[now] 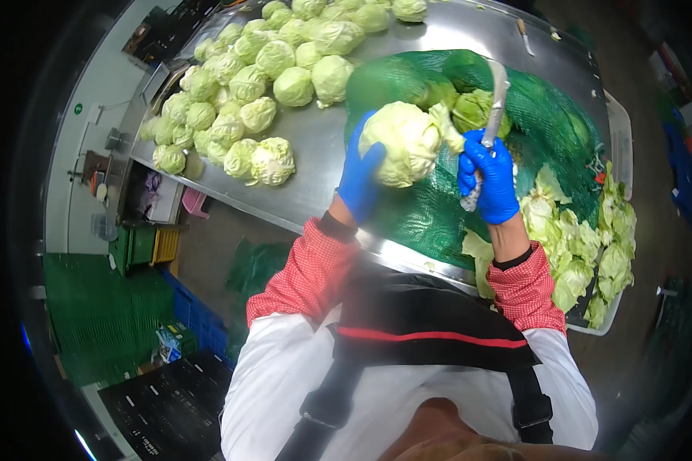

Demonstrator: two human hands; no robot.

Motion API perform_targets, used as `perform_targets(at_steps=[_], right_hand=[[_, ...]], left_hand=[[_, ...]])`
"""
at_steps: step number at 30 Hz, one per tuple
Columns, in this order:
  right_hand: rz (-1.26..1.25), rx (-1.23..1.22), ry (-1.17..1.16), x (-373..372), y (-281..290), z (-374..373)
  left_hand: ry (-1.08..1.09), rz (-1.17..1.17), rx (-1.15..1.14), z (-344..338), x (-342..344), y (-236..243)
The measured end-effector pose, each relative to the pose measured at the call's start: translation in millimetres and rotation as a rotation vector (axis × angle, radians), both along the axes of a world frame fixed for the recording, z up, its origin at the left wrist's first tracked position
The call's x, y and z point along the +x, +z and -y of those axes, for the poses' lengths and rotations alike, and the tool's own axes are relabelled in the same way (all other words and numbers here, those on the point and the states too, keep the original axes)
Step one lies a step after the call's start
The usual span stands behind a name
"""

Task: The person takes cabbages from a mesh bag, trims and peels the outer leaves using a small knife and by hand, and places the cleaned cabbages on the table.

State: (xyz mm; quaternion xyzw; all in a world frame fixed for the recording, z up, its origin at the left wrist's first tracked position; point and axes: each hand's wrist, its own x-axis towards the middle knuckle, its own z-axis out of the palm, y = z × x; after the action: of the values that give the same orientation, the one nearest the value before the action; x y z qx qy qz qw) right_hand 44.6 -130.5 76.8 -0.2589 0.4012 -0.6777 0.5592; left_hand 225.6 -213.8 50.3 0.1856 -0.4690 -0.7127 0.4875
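Observation:
A pale cabbage (400, 144) is gripped in my blue-gloved left hand (360, 173), with a loose leaf sticking out at its right side. My right hand (488, 175), also gloved, is closed on the handle of a knife (497, 96), blade pointing up, just right of the cabbage. Beneath both hands lies a green mesh sack (407, 215) on the steel table (319, 150), with greener cabbages (480, 111) showing in it. A heap of torn outer leaves (577, 261) lies right of my right hand.
Many pale cabbages (275, 58) are piled on the table's left and back. A second knife (525, 38) lies at the back right. A white tray (617, 138) sits along the right edge. Green and yellow crates (136, 246), a blue crate (200, 319) and a pink stool (194, 201) stand to the left.

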Motion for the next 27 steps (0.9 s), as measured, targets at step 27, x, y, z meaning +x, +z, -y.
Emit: perform_targets(at_steps=[27], right_hand=[[-1.191,-0.427,0.122,87,3,43]], left_hand=[[-0.057,-0.444,0.502,28,42,-13]])
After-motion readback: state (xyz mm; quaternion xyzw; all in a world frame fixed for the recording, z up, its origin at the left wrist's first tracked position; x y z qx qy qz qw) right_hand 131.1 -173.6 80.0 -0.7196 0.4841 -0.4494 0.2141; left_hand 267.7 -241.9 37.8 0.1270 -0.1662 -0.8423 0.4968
